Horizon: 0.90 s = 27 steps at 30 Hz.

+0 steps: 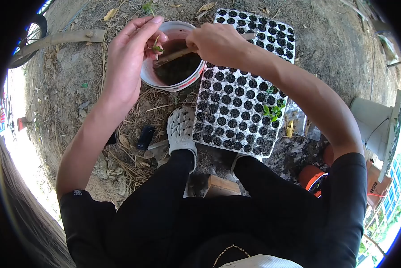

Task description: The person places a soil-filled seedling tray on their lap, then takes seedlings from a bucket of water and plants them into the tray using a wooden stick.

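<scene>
Between the fingertips of my left hand is a small green seedling, held above the left rim of a white bucket. Another bit of green leaf shows past the thumb tip. My right hand is closed around a wooden stick, whose lower end slants into the dark liquid in the bucket. The stick's other end sticks out beyond the hand, over a white seedling tray with dark soil in its round cells. Several green seedlings stand at the tray's right side.
White clogs are on my feet, beside the tray. A wooden block lies between my legs. An orange pot and a pale container stand at right. A thick branch lies at upper left on straw-strewn soil.
</scene>
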Motion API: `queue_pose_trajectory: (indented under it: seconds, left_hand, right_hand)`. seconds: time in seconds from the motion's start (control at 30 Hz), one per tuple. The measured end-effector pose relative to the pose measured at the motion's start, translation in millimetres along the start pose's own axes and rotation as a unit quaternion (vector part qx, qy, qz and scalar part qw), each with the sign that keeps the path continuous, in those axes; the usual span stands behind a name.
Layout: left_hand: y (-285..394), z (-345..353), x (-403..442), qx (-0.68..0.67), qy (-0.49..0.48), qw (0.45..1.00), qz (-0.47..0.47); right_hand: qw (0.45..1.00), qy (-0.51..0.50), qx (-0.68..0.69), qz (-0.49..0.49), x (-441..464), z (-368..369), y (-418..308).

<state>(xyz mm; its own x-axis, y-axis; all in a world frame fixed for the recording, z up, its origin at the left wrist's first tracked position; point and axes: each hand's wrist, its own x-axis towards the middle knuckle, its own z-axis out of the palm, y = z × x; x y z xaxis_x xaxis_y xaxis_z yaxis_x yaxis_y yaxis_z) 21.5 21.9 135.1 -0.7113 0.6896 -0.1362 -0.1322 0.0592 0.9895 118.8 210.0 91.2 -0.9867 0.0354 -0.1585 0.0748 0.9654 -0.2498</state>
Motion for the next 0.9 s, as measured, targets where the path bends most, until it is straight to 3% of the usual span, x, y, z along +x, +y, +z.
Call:
queue_pose_trajectory:
  seconds: [0.07,0.1,0.13,0.2,0.27,0.33,0.43,0.47,0.5,0.57,0.73,0.9]
  left_hand:
    - [7,0,2,-0.021,-0.005,0.999,0.029]
    - [11,-1,3,-0.043,-0.005,0.997,0.059]
    - [15,-2,4,-0.044,-0.003,0.997,0.060]
    - [20,-7,5,-0.034,0.015,0.996,0.078]
    - [22,-7,5,-0.043,0.020,0.995,0.084]
    - [21,-3,3,-0.053,0.024,0.994,0.088]
    - [11,17,-4,-0.085,0.063,0.990,0.090]
    - [7,24,-7,-0.084,0.069,0.993,0.048]
    - [2,30,-10,-0.083,0.076,0.994,0.005]
    - [-5,40,-16,-0.117,0.008,0.993,-0.011]
    - [2,60,-27,-0.185,-0.081,0.979,-0.024]
    - [-2,63,-29,-0.155,-0.080,0.984,-0.041]
  right_hand:
    - [0.997,0.051,0.049,0.011,1,7,12]
    - [0.967,0.055,0.246,0.024,1,2,15]
    - [0.899,0.058,0.432,0.034,0,-3,17]
    - [0.873,0.031,0.485,0.045,-16,-12,23]
    - [0.793,-0.005,0.606,0.062,-26,-17,25]
    - [0.769,-0.003,0.636,0.063,-35,-20,21]
    - [0.659,0.009,0.748,0.071,-52,-34,16]
    - [0.661,0.010,0.747,0.069,-57,-37,12]
    - [0.627,0.035,0.775,0.064,-63,-38,8]
    - [0.572,0.057,0.817,0.047,-74,-38,5]
    - [0.540,0.101,0.831,0.087,-94,-37,-3]
    - [0.533,0.126,0.833,0.072,-105,-37,4]
